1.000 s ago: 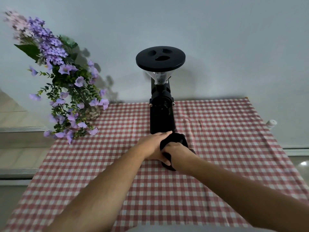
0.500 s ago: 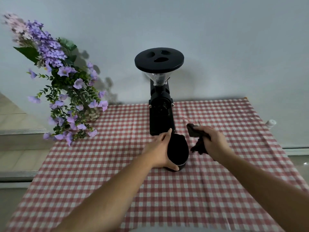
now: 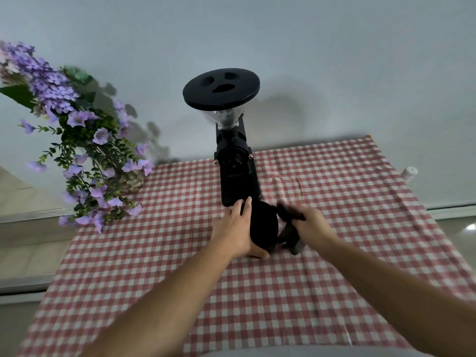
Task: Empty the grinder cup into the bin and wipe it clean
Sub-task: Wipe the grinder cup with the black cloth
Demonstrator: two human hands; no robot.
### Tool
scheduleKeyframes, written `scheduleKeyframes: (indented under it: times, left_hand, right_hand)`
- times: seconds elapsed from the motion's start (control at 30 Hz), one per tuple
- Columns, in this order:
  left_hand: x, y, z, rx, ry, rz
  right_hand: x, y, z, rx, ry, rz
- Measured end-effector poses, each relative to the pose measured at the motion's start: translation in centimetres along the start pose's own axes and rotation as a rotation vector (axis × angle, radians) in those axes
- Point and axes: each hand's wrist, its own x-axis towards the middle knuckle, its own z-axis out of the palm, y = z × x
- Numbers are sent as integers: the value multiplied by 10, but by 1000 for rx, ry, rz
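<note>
The black grinder cup [image 3: 264,226] stands on the checked cloth just in front of the coffee grinder [image 3: 235,161]. My left hand [image 3: 235,229] is wrapped around the cup's left side, thumb underneath at the front. My right hand [image 3: 313,224] is shut on a dark cloth [image 3: 289,234], which hangs down right beside the cup's right edge. The inside of the cup is too dark to read. No bin is in view.
The table under the red-and-white checked tablecloth [image 3: 322,279] stands against a pale wall. A vase of purple flowers [image 3: 85,150] sits at the back left corner. A small white object [image 3: 409,172] lies beyond the right edge. Floor tiles show at left.
My right hand pulled the dark cloth out of the cup to the right, then came back close to the cup's right side. My left hand has kept hold of the cup.
</note>
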Motion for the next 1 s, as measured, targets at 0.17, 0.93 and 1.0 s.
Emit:
scheduleKeyframes:
  times: [0.17, 0.93, 1.0]
  left_hand:
    - [3, 15, 11, -15, 93, 3]
    - [5, 2, 7, -7, 89, 114]
    - [5, 0, 9, -17, 102, 121]
  right_hand:
    - [-25, 22, 8, -353, -353, 64]
    - [-1, -3, -7, -130, 18, -205]
    - [-10, 9, 0, -269, -91, -179]
